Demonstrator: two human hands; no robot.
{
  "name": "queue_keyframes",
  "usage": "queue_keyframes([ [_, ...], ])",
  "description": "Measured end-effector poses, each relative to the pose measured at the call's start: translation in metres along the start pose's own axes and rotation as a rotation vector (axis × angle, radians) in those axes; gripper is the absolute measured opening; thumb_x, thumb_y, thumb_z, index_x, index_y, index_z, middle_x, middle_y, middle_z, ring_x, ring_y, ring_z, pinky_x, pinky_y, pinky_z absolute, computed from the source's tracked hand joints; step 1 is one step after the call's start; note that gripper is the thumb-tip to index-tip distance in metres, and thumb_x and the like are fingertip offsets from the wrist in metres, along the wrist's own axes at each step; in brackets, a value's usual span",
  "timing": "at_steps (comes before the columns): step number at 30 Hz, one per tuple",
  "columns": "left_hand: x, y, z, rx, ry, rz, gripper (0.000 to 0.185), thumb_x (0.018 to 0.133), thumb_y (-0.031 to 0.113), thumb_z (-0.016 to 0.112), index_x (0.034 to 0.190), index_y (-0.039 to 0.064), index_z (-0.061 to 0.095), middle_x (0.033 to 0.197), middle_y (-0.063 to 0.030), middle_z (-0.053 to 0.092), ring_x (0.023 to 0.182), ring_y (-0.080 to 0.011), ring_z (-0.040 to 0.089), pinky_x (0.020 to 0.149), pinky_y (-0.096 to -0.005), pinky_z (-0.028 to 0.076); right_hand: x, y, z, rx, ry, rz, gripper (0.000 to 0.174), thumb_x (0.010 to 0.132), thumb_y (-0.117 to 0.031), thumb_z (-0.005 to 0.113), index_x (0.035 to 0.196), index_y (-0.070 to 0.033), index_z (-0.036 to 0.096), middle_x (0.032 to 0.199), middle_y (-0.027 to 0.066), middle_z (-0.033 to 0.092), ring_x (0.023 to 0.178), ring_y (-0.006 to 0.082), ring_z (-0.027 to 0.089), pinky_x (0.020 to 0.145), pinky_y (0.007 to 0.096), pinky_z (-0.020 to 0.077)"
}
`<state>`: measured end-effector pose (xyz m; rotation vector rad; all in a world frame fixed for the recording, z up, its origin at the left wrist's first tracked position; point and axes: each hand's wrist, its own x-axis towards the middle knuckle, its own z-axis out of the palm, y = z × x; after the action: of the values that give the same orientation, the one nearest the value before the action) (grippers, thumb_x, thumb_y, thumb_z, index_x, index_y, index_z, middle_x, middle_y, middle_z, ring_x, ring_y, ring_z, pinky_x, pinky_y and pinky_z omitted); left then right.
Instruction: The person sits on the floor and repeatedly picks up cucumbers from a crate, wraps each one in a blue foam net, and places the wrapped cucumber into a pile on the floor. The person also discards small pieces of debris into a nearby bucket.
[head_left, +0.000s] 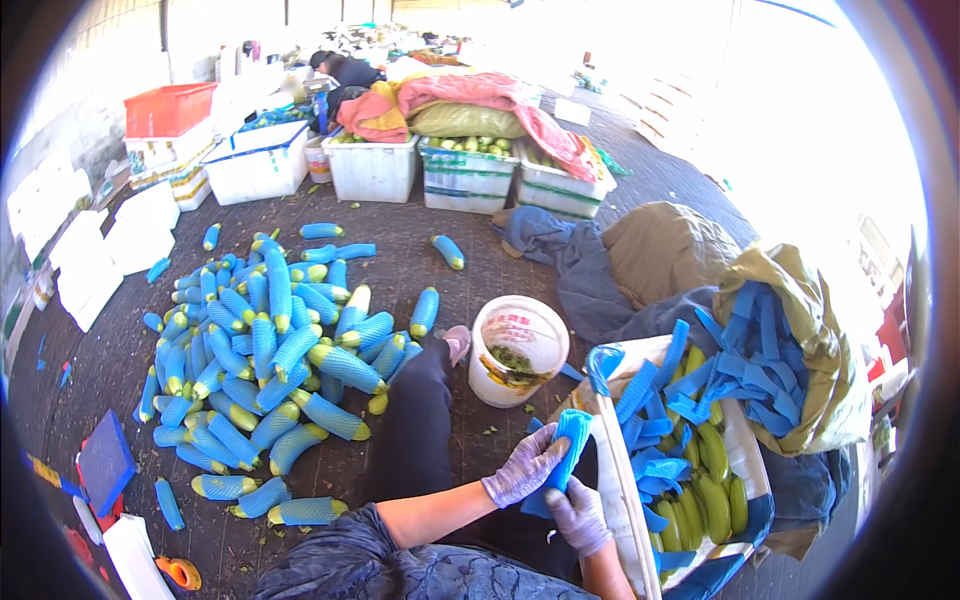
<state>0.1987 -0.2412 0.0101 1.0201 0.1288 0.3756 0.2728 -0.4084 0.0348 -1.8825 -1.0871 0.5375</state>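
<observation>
My left hand (527, 465), in a thin pale glove, grips the upper part of a blue foam net sleeve (564, 463). Lower down, my right hand (581, 514), gloved the same way, holds the same sleeve. I cannot tell whether anything is inside it. Close by on the right is a white foam box (611, 450) with blue tape on its corners. Long green vegetables (712, 499), perhaps gourds or eggplants, lie in it beneath loose blue sleeves (660, 469). To the left, a large heap of sleeved green vegetables (262, 345) spreads over the dark floor.
A white bucket (517, 319) with green scraps stands ahead. An open sack (825, 375) of blue sleeves leans by the box. Vegetable-filled crates (469, 184) line the back, near a crouching person (349, 71). A tape roll (178, 573) lies at lower left.
</observation>
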Motion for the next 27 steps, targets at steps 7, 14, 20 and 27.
queue_keyframes([
  [7,-0.024,0.072,-0.070,0.830,-0.423,0.243,0.045,0.087,0.046,0.075,0.110,0.009,0.068,0.091,-0.0141,0.069,0.089,-0.0337,0.068,0.081,-0.0444,0.050,0.038,-0.055,0.007,0.570,-0.009,0.313,0.040,0.091,-0.038,0.078,0.104,-0.001,0.071,0.077,0.0022,0.067,0.059,0.0085,0.061,0.051,0.0198,0.0464],
  [14,-0.046,0.092,-0.028,0.653,-0.046,0.231,0.055,0.086,0.033,0.084,0.124,0.005,0.057,0.108,-0.0116,0.064,0.105,-0.0241,0.065,0.093,-0.0383,0.051,0.034,-0.068,0.037,0.086,0.493,-0.207,0.030,0.093,-0.031,0.075,0.095,-0.001,0.071,0.085,0.0052,0.067,0.080,0.0120,0.063,0.071,0.0290,0.0523],
  [20,-0.022,0.068,-0.033,0.805,-0.001,0.559,0.016,0.091,0.004,0.072,0.105,0.003,0.067,0.092,-0.0122,0.068,0.085,-0.0221,0.069,0.078,-0.0343,0.055,0.014,-0.096,0.039,0.304,0.631,-0.020,0.044,0.097,-0.028,0.069,0.127,0.003,0.062,0.112,0.0087,0.068,0.103,0.0187,0.064,0.095,0.0345,0.0512],
  [27,-0.021,0.083,0.021,0.405,-0.511,0.367,0.012,0.097,0.011,0.065,0.102,0.003,0.058,0.082,-0.0080,0.061,0.068,-0.0150,0.055,0.065,-0.0300,0.046,-0.004,-0.055,0.006,1.091,0.722,0.245,0.020,0.093,-0.015,0.070,0.110,-0.005,0.070,0.096,0.0057,0.071,0.087,0.0187,0.070,0.080,0.0332,0.0571],
])
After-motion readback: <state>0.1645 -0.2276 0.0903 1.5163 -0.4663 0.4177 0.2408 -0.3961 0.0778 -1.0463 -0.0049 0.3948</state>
